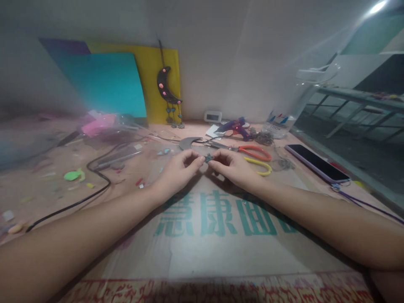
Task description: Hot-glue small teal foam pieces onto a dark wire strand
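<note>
A small dark grey-green piece (pixel 208 158) is pinched between both hands, above the upper part of a board with green printed characters (pixel 217 214). My left hand (pixel 181 170) grips its left side between thumb and forefinger. On its right side, my right hand (pixel 232 166) holds it the same way. Just behind the hands lie a dark grey crescent (pixel 189 143) and scissors with orange handles (pixel 257 152). A yellow handle (pixel 264 166) shows beside my right hand, partly hidden by it. The piece's exact shape is too small to tell.
A purple glue gun (pixel 235 126), a small white clock (pixel 213 116) and a clear container (pixel 276 124) stand at the back. A phone (pixel 317 163) lies right. A black cable (pixel 105 179) crosses the scrap-strewn left side. A decorated moon (pixel 166 86) hangs at the wall.
</note>
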`<action>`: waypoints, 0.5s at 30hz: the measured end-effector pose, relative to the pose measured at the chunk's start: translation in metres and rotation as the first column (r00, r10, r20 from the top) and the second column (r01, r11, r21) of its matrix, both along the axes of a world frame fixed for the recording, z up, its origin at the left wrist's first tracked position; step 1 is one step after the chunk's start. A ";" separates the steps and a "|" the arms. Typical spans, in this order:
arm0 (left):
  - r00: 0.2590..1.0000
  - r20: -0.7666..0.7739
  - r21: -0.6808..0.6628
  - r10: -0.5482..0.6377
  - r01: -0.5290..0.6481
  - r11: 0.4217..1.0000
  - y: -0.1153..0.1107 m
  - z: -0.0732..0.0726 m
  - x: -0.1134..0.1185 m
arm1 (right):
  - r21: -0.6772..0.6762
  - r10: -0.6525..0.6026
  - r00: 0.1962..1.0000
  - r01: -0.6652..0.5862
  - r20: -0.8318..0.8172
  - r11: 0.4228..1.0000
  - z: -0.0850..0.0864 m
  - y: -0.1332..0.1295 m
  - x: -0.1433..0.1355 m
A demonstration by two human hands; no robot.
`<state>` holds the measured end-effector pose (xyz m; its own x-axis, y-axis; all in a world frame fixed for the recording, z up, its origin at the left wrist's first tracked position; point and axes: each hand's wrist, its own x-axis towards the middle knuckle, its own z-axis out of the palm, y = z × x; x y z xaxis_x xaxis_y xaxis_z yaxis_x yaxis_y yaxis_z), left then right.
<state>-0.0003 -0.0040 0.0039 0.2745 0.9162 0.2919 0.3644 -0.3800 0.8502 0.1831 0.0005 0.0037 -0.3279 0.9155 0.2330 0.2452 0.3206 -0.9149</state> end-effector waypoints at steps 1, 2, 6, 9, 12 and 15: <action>1.000 0.014 0.003 -0.005 0.005 1.000 0.001 -0.002 -0.001 | -0.013 0.011 1.000 -0.011 -0.025 1.000 -0.001 0.000 0.000; 0.999 0.030 0.001 -0.012 0.011 1.000 0.002 -0.004 -0.001 | -0.020 0.019 0.999 -0.020 -0.044 1.000 -0.001 0.001 0.001; 0.992 0.123 -0.038 -0.031 0.036 0.999 0.006 -0.009 -0.001 | -0.017 0.018 0.999 -0.018 -0.037 1.000 -0.002 0.003 0.002; 0.991 0.131 -0.052 -0.023 0.030 0.998 0.004 -0.007 0.000 | -0.003 0.013 1.000 -0.013 -0.005 1.000 -0.001 0.003 0.001; 0.997 0.080 -0.034 0.014 -0.011 0.999 0.001 -0.001 0.001 | 0.008 -0.013 0.999 0.012 0.043 1.000 0.002 0.001 0.000; 0.999 0.045 -0.022 0.027 -0.026 0.999 -0.002 0.004 0.002 | 0.011 -0.022 0.997 0.022 0.079 1.000 0.003 -0.001 0.000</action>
